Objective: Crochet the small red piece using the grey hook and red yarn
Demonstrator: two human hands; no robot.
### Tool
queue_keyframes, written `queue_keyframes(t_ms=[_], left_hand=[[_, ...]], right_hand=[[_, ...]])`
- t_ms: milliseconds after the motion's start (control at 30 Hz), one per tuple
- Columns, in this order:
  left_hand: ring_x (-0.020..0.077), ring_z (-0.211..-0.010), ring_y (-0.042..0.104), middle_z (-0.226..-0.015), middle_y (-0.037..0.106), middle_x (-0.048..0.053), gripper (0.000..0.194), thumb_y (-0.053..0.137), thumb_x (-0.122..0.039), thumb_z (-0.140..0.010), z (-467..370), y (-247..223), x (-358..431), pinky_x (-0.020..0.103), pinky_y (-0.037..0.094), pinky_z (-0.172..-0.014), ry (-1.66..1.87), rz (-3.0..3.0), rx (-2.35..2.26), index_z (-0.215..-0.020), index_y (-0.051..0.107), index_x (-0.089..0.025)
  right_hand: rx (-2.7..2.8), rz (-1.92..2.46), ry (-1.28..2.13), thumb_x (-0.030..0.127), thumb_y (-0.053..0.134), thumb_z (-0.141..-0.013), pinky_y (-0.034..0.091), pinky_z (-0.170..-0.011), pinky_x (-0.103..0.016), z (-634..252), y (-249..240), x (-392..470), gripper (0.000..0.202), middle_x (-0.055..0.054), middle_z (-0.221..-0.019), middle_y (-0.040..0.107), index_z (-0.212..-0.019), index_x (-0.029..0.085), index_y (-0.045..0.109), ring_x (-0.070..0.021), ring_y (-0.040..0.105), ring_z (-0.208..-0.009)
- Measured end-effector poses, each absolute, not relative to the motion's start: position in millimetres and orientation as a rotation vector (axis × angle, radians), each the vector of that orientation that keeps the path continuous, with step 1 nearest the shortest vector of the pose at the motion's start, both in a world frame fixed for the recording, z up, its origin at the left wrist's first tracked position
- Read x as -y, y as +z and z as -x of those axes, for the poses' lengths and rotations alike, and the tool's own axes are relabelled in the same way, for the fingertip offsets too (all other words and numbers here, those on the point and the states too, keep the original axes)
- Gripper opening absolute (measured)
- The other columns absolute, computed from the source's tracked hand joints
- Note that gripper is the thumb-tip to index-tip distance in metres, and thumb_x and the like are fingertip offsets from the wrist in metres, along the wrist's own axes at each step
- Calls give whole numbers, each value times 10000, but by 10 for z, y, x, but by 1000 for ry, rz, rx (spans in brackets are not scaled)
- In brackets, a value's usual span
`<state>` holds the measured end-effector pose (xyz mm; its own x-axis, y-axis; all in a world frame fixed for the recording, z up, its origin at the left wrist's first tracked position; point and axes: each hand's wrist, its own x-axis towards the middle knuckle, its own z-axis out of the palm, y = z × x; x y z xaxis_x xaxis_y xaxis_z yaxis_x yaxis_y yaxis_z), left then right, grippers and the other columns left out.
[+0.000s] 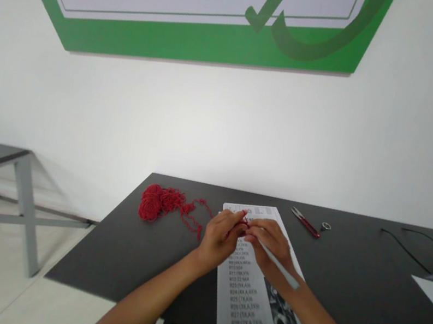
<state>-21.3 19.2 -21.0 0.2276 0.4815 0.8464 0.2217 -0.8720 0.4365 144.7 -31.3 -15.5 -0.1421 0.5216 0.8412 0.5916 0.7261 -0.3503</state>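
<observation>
Head view: above the pattern sheet (239,276), the left hand (217,235) is pinching the red yarn piece (245,223); just right, the right hand (273,239) is gripping the crochet hook (280,265), its long axis slanting toward near right.

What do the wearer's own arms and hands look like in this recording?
The left hand and right hand are ungloved. The left forearm and right forearm are bare: no sleeves, watch or bracelet show in view.
</observation>
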Motion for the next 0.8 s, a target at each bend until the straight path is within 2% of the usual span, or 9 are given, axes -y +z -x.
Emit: queue_keyframes(t_ms=[100,167,300,400,500,633,700,800], left_hand=[[154,-760,681,-859,759,61,284,645,-187,-924,176,-235,-181,293,580,-731,1617,-2163,-726,-1194,734,-187],[151,-750,689,-865,764,57,282,680,-231,-903,127,-237,-153,289,585,-717,1550,-1882,-788,-1171,744,-175],[144,-682,695,-857,777,52,461,813,-408,-793,32,-215,-96,278,585,-645,1302,-1185,-700,-1168,732,-152],[138,-659,693,-867,777,78,536,884,-445,-710,15,-192,-87,280,578,-639,1118,-924,-565,-1125,743,-137],[136,-647,684,-835,769,79,538,922,-430,-656,45,-172,-123,269,563,-623,1073,-929,-511,-1077,764,-134],[131,-654,668,-777,757,33,542,923,-395,-643,126,-136,-209,256,547,-635,1200,-1142,-580,-1098,771,-141],[124,-667,653,-776,750,16,504,871,-363,-711,169,-109,-240,255,546,-660,1306,-1284,-658,-1152,762,-145],[137,-691,656,-787,751,8,409,789,-295,-782,220,-68,-262,267,557,-685,1410,-1505,-790,-1166,766,-154]], right_hand=[[1917,859,-327,181,646,-948,575,-848,-451,-1457,-201,265,143,-91,-1016,735,-1066,238,701,-249,689,-927],[1946,876,-427,178,637,-955,564,-855,-460,-1460,-201,261,155,-93,-1013,735,-1085,241,695,-246,691,-914],[1915,892,-519,153,634,-954,555,-861,-444,-1466,-178,281,215,-94,-1010,733,-1141,242,690,-247,687,-938],[1840,847,-468,191,649,-958,568,-883,-428,-1484,-211,272,276,-74,-1041,727,-1216,284,678,-241,686,-989],[1759,883,-184,341,581,-1006,597,-866,-397,-1494,-257,268,247,-56,-1068,718,-1226,327,692,-226,697,-1000],[1664,922,165,512,504,-1010,615,-843,-376,-1484,-235,297,346,-65,-1087,726,-1141,304,747,-226,720,-983],[1632,876,190,502,507,-1012,611,-872,-402,-1481,-208,299,338,-70,-1086,744,-1100,286,751,-237,723,-1008],[1637,846,115,404,580,-1000,566,-984,-489,-1478,-199,274,201,-52,-1085,777,-1053,294,740,-253,719,-1062]])
